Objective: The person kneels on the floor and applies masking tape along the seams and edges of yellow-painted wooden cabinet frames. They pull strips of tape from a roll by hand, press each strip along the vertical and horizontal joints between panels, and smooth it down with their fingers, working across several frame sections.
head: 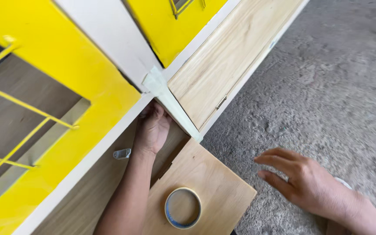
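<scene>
The pale strip of masking tape (172, 104) slants from far-left down to near-right along the cabinet edge, the left hand (152, 128) pressed flat just beneath it (holding nothing), the right hand (303, 178) open, well apart, over the concrete floor (327, 87).

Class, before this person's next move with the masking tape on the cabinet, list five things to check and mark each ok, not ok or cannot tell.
1. Left hand reaches the work: ok, its fingers press up inside the cabinet at the lower part of the tape strip.
2. Strip lies flat along the edge: not ok, its upper end is bunched and wrinkled.
3. Tape roll within reach: ok, it lies flat on the wooden door beside the left forearm.
4. Right hand free: ok, open and empty above the concrete floor.
5. Strip's lower end stuck down: cannot tell.
</scene>
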